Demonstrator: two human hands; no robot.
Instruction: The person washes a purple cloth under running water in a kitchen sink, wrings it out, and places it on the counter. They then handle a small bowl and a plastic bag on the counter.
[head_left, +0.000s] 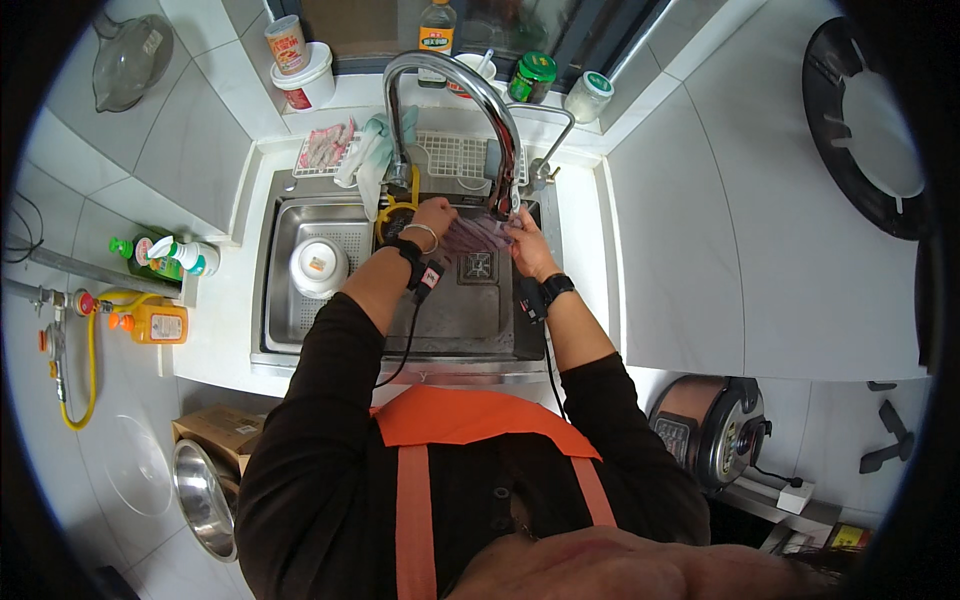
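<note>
A purplish wet-looking cloth (476, 235) stretches between my two hands above the dark sink basin (442, 315). My left hand (433, 219), with a bracelet and a black wrist strap, grips the cloth's left end. At its right end my right hand (531, 246) pinches the fabric between thumb and fingers. The mouth of the curved chrome faucet (450, 64) hangs just above the cloth, near my right hand. Whether water runs from it is hard to tell. A square drain (476, 266) shows below the cloth.
In the perforated steel tray (296, 217) on the left sits an upturned white bowl (319, 266). A yellow-handled item (394, 217) lies beside my left hand. Rubber gloves (375, 161) drape over a wire rack (454, 154) behind the sink. Jars and a bottle (437, 37) line the sill.
</note>
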